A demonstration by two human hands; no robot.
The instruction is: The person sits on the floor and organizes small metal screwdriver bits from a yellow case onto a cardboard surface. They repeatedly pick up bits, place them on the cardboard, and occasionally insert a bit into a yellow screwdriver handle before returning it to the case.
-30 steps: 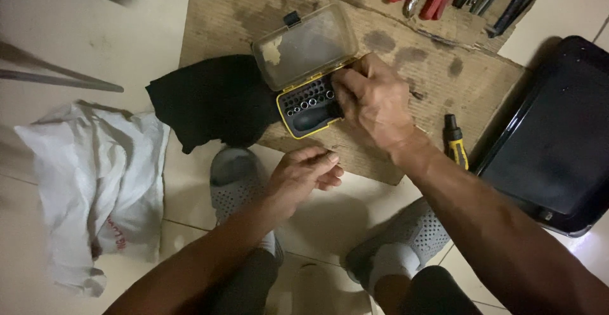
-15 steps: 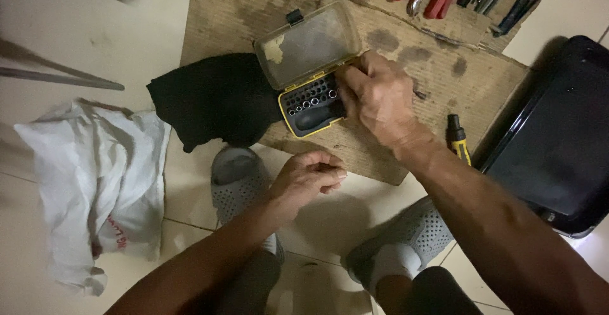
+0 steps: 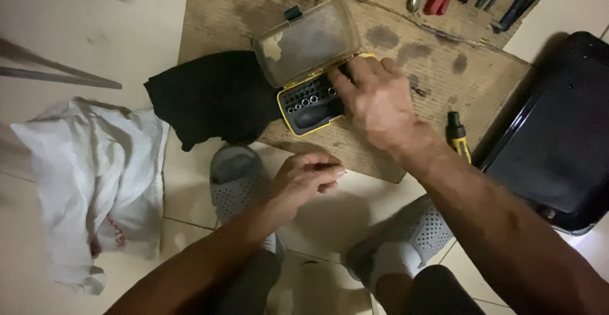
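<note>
From the head camera I see the yellow-and-black bit case lying open on the cardboard sheet, its long axis running from lower left to upper right, the clear lid swung up and away from me. Small bits sit in rows in its black tray; I can't make out their tips. My right hand covers the case's right end, fingers spread flat over the tray, pinching nothing I can see. My left hand hovers loosely curled; I can't tell whether it holds anything.
</note>
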